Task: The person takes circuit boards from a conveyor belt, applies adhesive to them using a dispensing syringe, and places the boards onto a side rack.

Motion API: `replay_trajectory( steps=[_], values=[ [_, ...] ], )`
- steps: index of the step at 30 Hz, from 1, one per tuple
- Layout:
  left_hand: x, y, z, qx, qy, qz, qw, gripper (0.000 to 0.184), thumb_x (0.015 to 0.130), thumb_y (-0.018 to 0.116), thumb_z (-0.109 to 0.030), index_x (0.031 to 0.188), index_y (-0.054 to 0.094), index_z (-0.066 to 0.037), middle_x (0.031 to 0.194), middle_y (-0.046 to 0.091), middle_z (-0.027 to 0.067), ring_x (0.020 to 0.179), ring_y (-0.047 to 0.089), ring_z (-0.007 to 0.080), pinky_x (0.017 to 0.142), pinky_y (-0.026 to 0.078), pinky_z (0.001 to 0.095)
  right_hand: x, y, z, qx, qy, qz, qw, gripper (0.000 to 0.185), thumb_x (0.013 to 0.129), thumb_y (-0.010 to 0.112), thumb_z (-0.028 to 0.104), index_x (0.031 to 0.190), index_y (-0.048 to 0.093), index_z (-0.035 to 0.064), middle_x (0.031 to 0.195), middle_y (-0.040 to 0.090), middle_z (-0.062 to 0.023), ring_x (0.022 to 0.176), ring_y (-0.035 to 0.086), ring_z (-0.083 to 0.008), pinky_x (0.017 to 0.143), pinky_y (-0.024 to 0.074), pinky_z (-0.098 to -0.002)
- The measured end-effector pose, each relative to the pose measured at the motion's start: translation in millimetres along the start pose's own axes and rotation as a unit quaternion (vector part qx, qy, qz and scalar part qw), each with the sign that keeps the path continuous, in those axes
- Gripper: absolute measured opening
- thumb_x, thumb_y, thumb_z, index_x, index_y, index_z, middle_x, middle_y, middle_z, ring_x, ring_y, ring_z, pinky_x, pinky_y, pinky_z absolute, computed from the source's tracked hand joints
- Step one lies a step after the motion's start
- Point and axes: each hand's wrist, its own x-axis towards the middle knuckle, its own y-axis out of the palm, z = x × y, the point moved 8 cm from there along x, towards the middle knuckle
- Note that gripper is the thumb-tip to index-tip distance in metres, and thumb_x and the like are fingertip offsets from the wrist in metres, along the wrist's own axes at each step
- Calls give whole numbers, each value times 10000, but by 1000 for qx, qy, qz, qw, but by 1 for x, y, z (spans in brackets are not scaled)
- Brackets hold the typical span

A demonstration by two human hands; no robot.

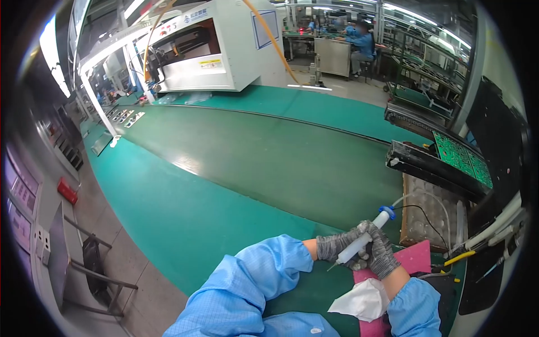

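Plainly, both hands grasp the syringe — fingers of the left hand and right hand curled round its barrel; it slants near the pink sheet; white tissue lies over that sheet — the pocketed tray sits beyond it.

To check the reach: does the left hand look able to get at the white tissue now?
Probably yes: the white tissue lies close by, mostly uncovered, but the left hand would likely need to release the syringe first.
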Motion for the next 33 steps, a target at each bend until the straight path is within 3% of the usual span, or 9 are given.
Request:
replay_trajectory(
  steps=[5,9,12,15,27,30,33],
  values=[
    [7,-6,3,-31,-11,36,999,583,662,529,-649,749,532,-72,688,546,99,682,568,260,606,510,384,3,0,-4,-13,13,30,999,220,804,544,352,832,486,141,526,438,1,330,387,-74,253,320,-206],
    [2,-3,-1,-9,8,34,999,528,671,572,-599,761,532,-81,673,539,92,722,569,260,643,515,377,-3,-4,-2,-31,24,-37,999,225,807,536,353,830,485,135,527,441,2,329,388,-75,257,331,-205],
    [2,-10,1,22,-17,-25,999,526,676,566,-600,784,532,-87,665,536,75,736,564,249,639,512,374,-1,-4,-2,-36,21,-10,999,224,810,537,348,836,486,131,550,453,-2,341,401,-74,264,338,-200],
    [11,-12,6,-16,-12,61,998,533,680,556,-608,804,533,-90,658,534,56,732,559,230,637,506,375,5,-6,-4,-18,4,13,1000,222,813,536,343,842,488,128,569,461,-2,356,412,-74,278,342,-196],
    [3,-9,0,10,1,4,1000,567,651,547,-643,757,541,-86,687,545,53,719,562,224,637,505,380,0,-5,0,-38,-1,-7,999,232,822,528,335,858,485,109,561,463,-9,366,427,-70,288,345,-188],
    [7,-16,2,14,16,21,1000,632,662,516,-663,936,519,-93,750,560,93,667,597,234,584,535,356,0,-4,0,-36,0,-3,999,228,824,525,332,854,487,109,557,465,-11,363,427,-68,285,346,-186],
    [9,-22,5,5,14,0,1000,647,655,510,-671,962,507,-101,755,559,89,671,597,232,587,534,357,-1,-5,-1,-33,3,-3,999,224,825,521,329,849,488,108,557,465,-11,359,426,-67,283,347,-188]
  ],
)
